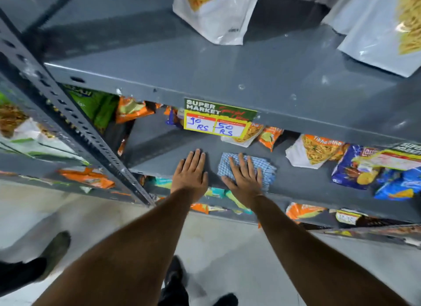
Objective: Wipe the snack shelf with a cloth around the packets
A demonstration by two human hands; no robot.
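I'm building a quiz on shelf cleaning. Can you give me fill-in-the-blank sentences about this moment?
1. The right hand presses flat on a blue checked ____.
2. The left hand lies flat on the bare ____.
3. The price tag reads 90 RS and ____ RS.

Missing words: cloth; shelf; 50

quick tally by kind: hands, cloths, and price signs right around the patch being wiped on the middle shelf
hands: 2 (left hand flat on the bare shelf, right hand flat on the cloth)
checked cloth: 1
price sign on the shelf edge above: 1
total: 4
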